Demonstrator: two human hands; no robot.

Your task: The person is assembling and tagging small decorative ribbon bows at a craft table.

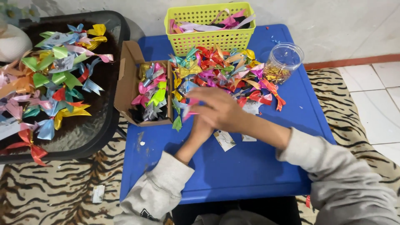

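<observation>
My right hand (pixel 218 109) reaches across to the left over the blue table (pixel 233 166), fingers spread, blurred, touching a pink ribbon bow (pixel 190 109) at the edge of a pile of coloured ribbon bows (pixel 227 71). My left hand (pixel 201 129) lies under the right one, mostly hidden by it, so its fingers cannot be seen. A brown cardboard box (pixel 127 81) holding several bows stands just left of the hands. Both arms wear grey sleeves.
A yellow-green plastic basket (pixel 208 39) with ribbon strips stands at the table's back. A clear jar (pixel 283 60) with gold bits is at the back right. A dark round tray (pixel 100 125) with several bows sits to the left. Small paper cards (pixel 225 140) lie by my hands. Tiger-striped rug below.
</observation>
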